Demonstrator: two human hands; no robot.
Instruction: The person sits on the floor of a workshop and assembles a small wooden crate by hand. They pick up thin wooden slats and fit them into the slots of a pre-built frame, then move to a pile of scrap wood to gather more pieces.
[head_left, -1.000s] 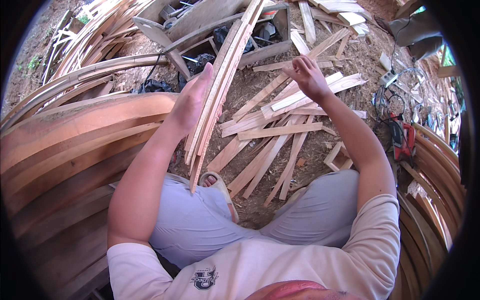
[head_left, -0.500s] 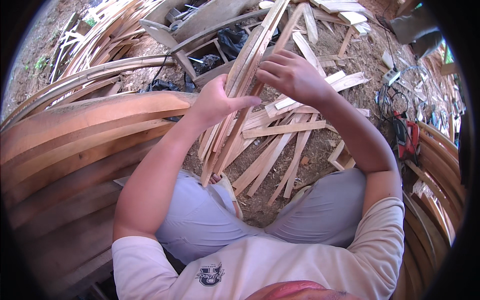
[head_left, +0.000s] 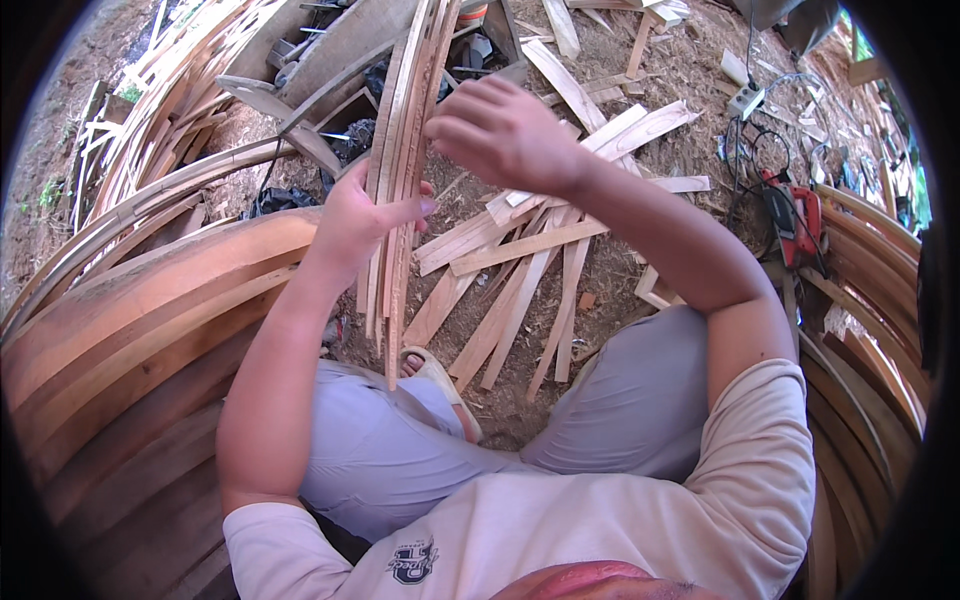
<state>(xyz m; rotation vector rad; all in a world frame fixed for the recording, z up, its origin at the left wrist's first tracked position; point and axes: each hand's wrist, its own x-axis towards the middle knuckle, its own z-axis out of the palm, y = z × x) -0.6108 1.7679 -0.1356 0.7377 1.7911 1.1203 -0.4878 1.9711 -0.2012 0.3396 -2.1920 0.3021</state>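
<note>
My left hand (head_left: 362, 218) is closed round a bundle of long, thin wooden strips (head_left: 408, 115), its thumb lying across the front. The strips stand lengthwise before me, their lower ends uneven above my left foot and their upper ends passing out of the top of the view. Just right of the bundle is my right hand (head_left: 508, 135), its bent fingers smeared by motion. Whether those fingertips touch the strips or pinch anything is unclear. Loose wooden slats (head_left: 525, 255) lie crossed on the ground below the right hand.
Curved timber pieces (head_left: 200, 250) are stacked at my left, and more curved timbers (head_left: 865, 270) at my right. A red power tool (head_left: 797, 225) and a socket block (head_left: 746, 100) with cables lie on the right. Beyond the bundle is a wooden box (head_left: 335, 70) with odds and ends.
The bundle and both hands have shifted left. A strip that slanted away to the right under my right hand now lines up with the bundle, and the right hand has come off it, blurred.
</note>
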